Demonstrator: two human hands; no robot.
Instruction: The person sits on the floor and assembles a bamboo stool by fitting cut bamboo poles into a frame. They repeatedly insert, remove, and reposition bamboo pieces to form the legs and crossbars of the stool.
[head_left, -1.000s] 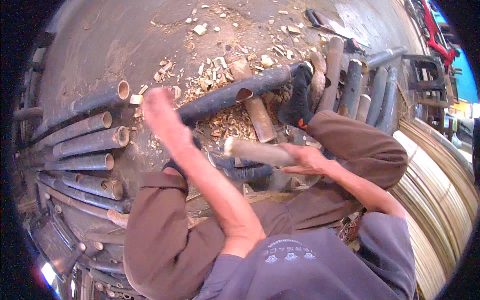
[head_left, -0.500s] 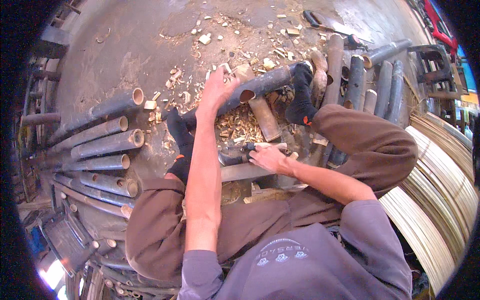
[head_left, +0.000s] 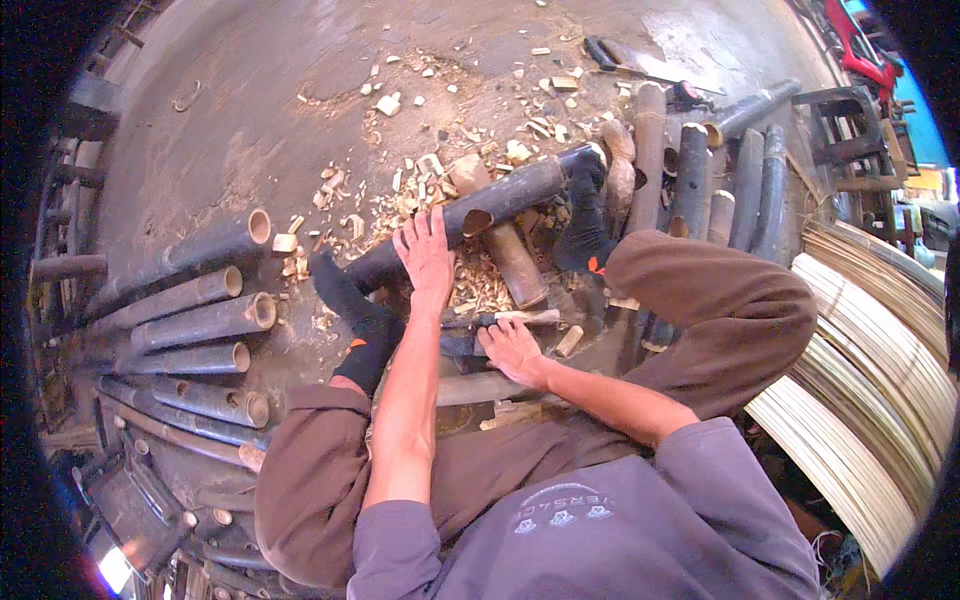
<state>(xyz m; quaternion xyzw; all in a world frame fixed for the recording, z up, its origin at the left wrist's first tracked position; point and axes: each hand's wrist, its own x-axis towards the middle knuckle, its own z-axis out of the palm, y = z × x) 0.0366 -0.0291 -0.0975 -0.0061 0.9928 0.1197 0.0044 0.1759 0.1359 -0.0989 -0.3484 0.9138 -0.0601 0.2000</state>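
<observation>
Left hand (head_left: 427, 255) lies spread and unclenched on a dark bamboo pole (head_left: 520, 192); right hand (head_left: 512, 348) covers part of a wooden-handled tool (head_left: 543, 316), and whether its fingers close cannot be told. Stacked pale slats (head_left: 870, 410) stand well right of both. The pole, with 1 hole just right of the left hand, crosses 1 shorter bamboo section (head_left: 515, 265). A handsaw (head_left: 645, 68) lies far beyond the right hand; wood chips (head_left: 472, 288) litter the ground between the 2 hands.

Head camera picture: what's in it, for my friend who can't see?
A bare left hand lies on a dark bamboo pole with a hole in it, while the right hand is at what looks like a wooden-handled tool. Pale chips and more poles lie around.
</observation>
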